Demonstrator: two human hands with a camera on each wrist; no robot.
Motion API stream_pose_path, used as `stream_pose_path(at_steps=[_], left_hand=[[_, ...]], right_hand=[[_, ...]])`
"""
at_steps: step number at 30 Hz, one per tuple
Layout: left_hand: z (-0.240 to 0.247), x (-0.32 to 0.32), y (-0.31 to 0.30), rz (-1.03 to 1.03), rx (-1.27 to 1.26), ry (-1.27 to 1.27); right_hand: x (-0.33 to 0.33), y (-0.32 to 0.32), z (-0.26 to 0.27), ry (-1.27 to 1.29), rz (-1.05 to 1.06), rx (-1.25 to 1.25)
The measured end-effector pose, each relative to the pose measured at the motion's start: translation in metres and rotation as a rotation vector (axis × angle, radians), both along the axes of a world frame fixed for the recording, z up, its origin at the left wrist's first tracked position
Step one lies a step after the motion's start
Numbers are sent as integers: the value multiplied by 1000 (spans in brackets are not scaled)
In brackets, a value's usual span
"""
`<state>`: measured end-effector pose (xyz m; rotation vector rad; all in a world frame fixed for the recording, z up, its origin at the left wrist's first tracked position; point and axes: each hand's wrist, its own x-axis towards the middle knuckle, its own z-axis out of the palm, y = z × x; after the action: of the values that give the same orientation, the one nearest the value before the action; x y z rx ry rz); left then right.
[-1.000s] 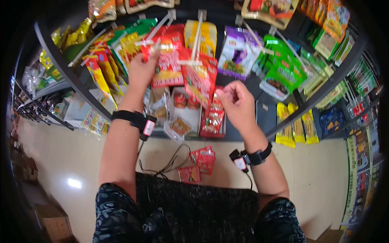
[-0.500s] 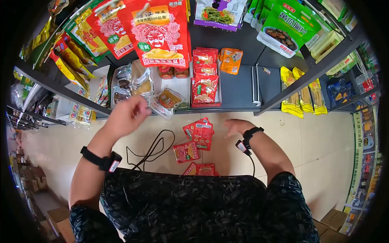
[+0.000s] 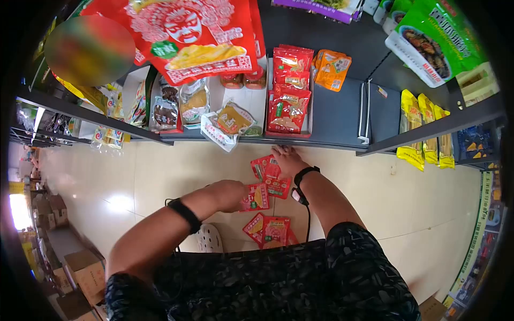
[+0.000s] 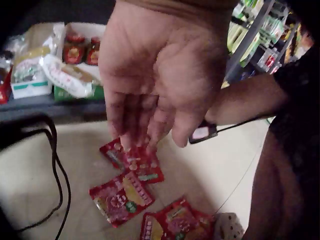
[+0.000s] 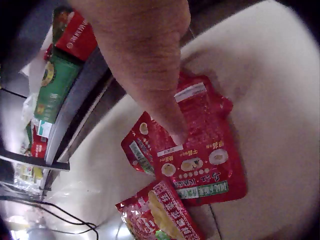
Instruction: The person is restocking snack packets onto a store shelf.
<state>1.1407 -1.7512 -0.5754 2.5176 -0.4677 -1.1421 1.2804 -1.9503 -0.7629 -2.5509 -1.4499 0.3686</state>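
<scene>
Several red pickled vegetable packets lie on the floor in front of the shelf. My right hand [image 3: 289,160] is low over the upper ones, its straight thumb [image 5: 172,122] on the back of one red packet [image 5: 205,165]; its other fingers are mostly hidden in the right wrist view. Beside it, another packet [image 5: 157,212] shows its printed front. My left hand [image 3: 227,195] hovers at the left edge of a packet [image 3: 258,197]. Its fingers [image 4: 132,120] hang down, loosely extended and holding nothing. Closer to my body lie further red packets [image 3: 276,230].
Above the floor runs a dark shelf edge [image 3: 257,141], with a box of red packets [image 3: 289,109] and orange pouches [image 3: 332,69] on it. Large red bags [image 3: 198,43] hang over it. A white clog [image 3: 209,238] and black cables [image 4: 57,165] are nearby.
Both hands have come down from the hanging bags to the floor packets. The right hand has reached the upper packets, and the left has swung inward. The head view has tilted down.
</scene>
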Motion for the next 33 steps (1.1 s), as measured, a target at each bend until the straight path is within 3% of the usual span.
stream_pose_path(at_steps=[5, 7, 9, 11, 13, 15, 16, 20, 22, 23, 25, 26, 28, 30, 31, 33], left_hand=[[-89, -8, 4, 97, 66, 28], [-103, -15, -6, 227, 271, 59], [-111, -22, -15, 152, 320, 22], [-120, -32, -21, 73, 369, -15], [-138, -38, -29, 142, 366, -171], [-163, -43, -28, 107, 370, -255], [-173, -41, -27, 87, 387, -344], [-199, -31, -24, -2, 367, -306], [-221, -34, -20, -52, 436, -183], [-206, -24, -24, -58, 433, -195], [-158, 0, -32, -219, 387, 201], [-172, 6, -28, -212, 394, 187], [-213, 21, -13, 61, -91, -184], [-142, 63, -12, 97, -421, -239], [-108, 76, -10, 105, -409, -265], [-46, 87, -3, 476, -764, 64]], right_hand=[[-24, -10, -32, -83, -118, 0], [-23, -17, -34, -71, -158, -47], [-18, -30, -33, 601, -381, -225], [-29, -46, -36, 683, -440, -170], [-28, -65, -37, 749, -507, -120], [-21, -80, 6, 988, -493, -95], [-19, -88, 22, 980, -518, -94], [-16, -111, 72, 1205, -603, 119], [-16, -117, 94, 1321, -589, 257], [-16, -119, 105, 1310, -596, 263], [-14, -118, 124, 1332, -562, 336], [-11, -117, 130, 1333, -517, 369], [-9, -109, 162, 1315, -488, 444], [-6, -98, 189, 1306, -429, 533], [-4, -90, 201, 1291, -403, 537], [-5, -74, 228, 1278, -390, 642]])
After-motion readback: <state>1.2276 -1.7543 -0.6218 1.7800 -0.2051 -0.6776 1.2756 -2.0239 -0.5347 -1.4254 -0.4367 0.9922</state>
